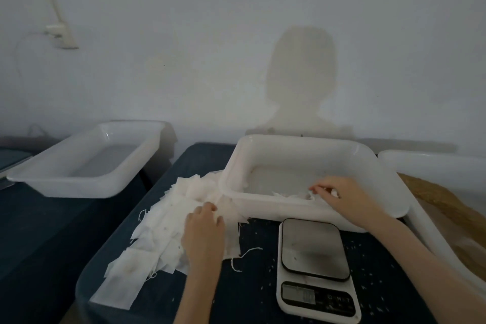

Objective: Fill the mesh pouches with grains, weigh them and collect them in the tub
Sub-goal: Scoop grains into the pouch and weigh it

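Note:
A heap of flat white mesh pouches [163, 221] with loose strings lies on the dark blue table, left of centre. My left hand [203, 231] rests on the heap, fingers pinching the top pouches near the tub's corner. A white plastic tub [310, 150] stands behind the scale, tilted toward me. My right hand [339, 194] reaches over its near rim and pinches a few white pouches [294, 194] lying inside. The digital kitchen scale [314, 250] sits in front with a bare steel plate. Brown grains [452, 208] fill a white tub [431, 163] at the far right.
Another white tub [86, 187], with nothing visible inside, sits at the left on a separate surface. Scattered grains [265, 226] dot the blue table around the scale. A white wall stands close behind, with a socket and cable [59, 34] at upper left.

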